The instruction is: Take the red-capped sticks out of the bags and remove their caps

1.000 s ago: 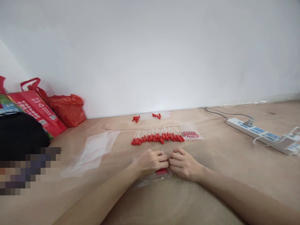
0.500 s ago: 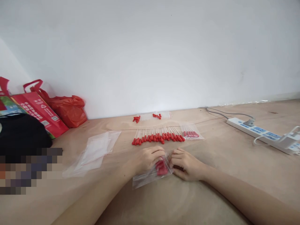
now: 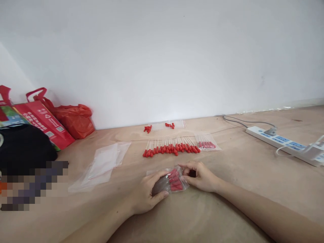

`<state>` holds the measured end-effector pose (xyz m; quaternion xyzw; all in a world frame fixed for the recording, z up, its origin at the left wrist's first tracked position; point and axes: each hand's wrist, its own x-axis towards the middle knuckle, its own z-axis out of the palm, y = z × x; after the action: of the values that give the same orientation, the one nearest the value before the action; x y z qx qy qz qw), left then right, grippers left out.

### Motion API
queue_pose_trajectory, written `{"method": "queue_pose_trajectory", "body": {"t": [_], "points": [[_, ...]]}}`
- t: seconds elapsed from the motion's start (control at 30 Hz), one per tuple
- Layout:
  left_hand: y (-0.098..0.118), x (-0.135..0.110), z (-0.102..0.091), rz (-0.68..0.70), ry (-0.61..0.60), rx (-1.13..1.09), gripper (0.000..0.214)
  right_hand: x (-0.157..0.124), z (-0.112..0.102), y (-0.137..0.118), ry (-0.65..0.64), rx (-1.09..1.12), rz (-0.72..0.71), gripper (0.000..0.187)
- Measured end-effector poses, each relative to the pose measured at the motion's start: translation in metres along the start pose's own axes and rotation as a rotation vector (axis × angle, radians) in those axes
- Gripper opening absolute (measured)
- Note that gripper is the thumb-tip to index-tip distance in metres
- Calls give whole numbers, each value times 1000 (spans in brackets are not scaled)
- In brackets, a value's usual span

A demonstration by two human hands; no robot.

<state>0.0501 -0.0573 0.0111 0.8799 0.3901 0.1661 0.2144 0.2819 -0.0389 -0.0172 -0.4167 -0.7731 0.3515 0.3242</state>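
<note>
My left hand [image 3: 146,194] cups a small clear zip bag [image 3: 170,182] holding several red-tipped droppers, thumb below and fingers over it. My right hand [image 3: 201,177] pinches the bag's right end with curled fingers. The bag sits just above the wooden tabletop [image 3: 227,202], near me. Beyond the hands lies a row of loose red-tipped droppers [image 3: 170,147], tips toward me. At the row's right end rests a filled bag [image 3: 206,143].
A stack of flat clear bags [image 3: 102,163] lies to the left. Small red caps [image 3: 147,128] and another thin bag sit by the wall. A white power strip [image 3: 286,145] with cables is at right. Red bags [image 3: 73,118] and a black object [image 3: 22,145] stand at left.
My left hand slid down and under the bag, now cupping it from below. The bag turned and lifted between both hands; my right hand stayed at its right end.
</note>
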Motion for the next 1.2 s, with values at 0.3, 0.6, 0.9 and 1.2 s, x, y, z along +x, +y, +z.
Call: {"method": "queue_pose_trajectory", "body": {"t": [0.3, 0.6, 0.9, 1.2], "points": [[-5, 0, 3, 13, 11, 24, 45, -5, 4, -4, 67, 96, 102, 38], [-7, 0, 3, 1, 3, 12, 47, -5, -3, -14, -22, -31, -115, 40], [-4, 1, 5, -30, 17, -11, 42, -2, 3, -16, 6, -208, -106, 33], [-8, 2, 7, 17, 47, -27, 35, -2, 8, -19, -15, -208, -183, 26]]}}
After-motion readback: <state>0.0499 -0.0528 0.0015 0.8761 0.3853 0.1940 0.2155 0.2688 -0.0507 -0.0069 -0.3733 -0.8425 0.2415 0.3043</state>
